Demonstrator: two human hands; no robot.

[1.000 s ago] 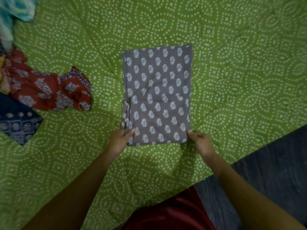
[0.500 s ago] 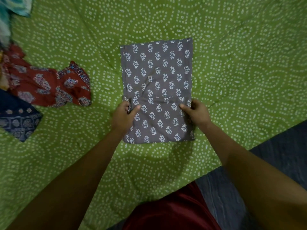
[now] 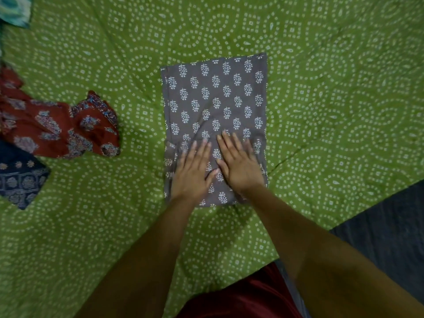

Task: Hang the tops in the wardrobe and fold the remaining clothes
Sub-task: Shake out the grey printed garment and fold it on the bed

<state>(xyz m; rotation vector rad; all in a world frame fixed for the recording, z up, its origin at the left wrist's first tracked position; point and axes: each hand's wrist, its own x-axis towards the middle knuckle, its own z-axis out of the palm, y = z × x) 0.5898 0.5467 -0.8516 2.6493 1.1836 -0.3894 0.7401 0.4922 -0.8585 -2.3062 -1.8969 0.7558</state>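
Grey printed garment (image 3: pixel 215 104) lies folded into a rectangle mid-bedspread (image 3: pixel 321 88), long axis running away from the near edge. Left hand (image 3: pixel 191 174) and right hand (image 3: pixel 239 165) press flat on its near half, fingers straight, slightly spread. Looks like thin, limp, light cotton: creases easily, won't hold shape. Best taken at the 2 near corners.

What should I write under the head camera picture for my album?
Both hands, left hand and right hand, press flat on a folded grey printed garment on a green bedsheet.
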